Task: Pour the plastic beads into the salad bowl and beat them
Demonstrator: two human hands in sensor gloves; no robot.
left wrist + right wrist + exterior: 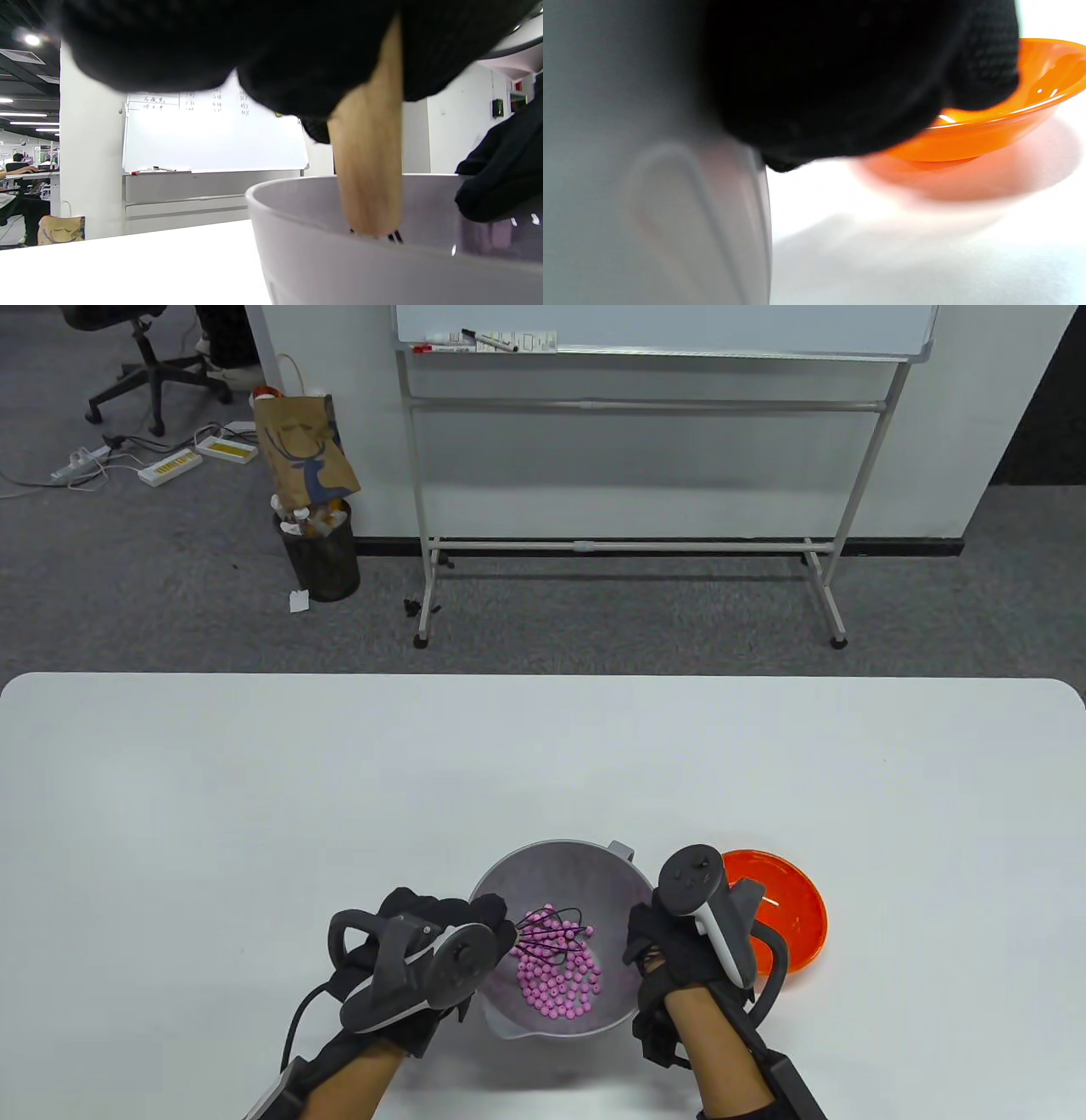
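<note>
The grey salad bowl (509, 882) stands near the table's front edge with several pink beads (560, 984) on its bottom. My left hand (485, 923) grips a whisk by its wooden handle (368, 169). The whisk's dark wires (556, 931) dip among the beads at the bowl's left side. My right hand (649, 937) holds the bowl's right rim, fingers curled over the edge. In the right wrist view the glove (840, 76) lies against the bowl's outer wall (649, 178). The left wrist view shows the bowl's rim (322, 186) and my right hand (505, 182) on its far side.
An orange bowl (793, 912) sits just right of the salad bowl, partly behind my right hand, and shows in the right wrist view as an orange bowl (1009, 127). The white table (339, 797) stretches away to the left and back. A whiteboard stand (628, 543) is beyond the table.
</note>
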